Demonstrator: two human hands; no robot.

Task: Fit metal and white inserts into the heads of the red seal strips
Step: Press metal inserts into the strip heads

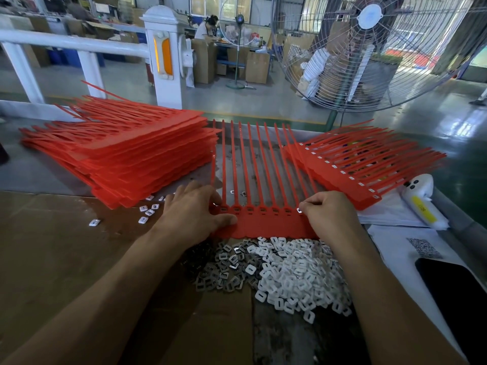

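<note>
Right hand (326, 214) pinches a small white-and-metal insert (299, 210) between thumb and forefinger tips, right at the rightmost head of the red seal strip sheet (266, 222) — whether the insert is seated in the head or just touching it, cannot tell. Other fingers of that hand curl under.

Left hand (195, 209) lies flat on the sheet's left end, fingers fairly straight and spread over the leftmost heads, thumb pressing the flat tab edge; it holds nothing, just pins the sheet down.

The sheet runs between the two hands, its row of heads in line with the pinch, tails fanning away from the person. The heads left of the pinch show open dark slots.

Just nearer the person than the grip, touching the sheet's near edge: pile of white inserts (297, 277) below the right hand, pile of metal inserts (224, 264) to its left, the two mixing where they meet.

Left of the left hand — a few loose assembled inserts (147, 213) on the cardboard (66, 246), and beyond them a tall stack of red strip sheets (126, 151). Right of and beyond the pinch, a second stack (350, 175) with white inserts showing in its heads. Further right, a white handheld device (421, 198) on papers and a dark phone (453, 291).
</note>
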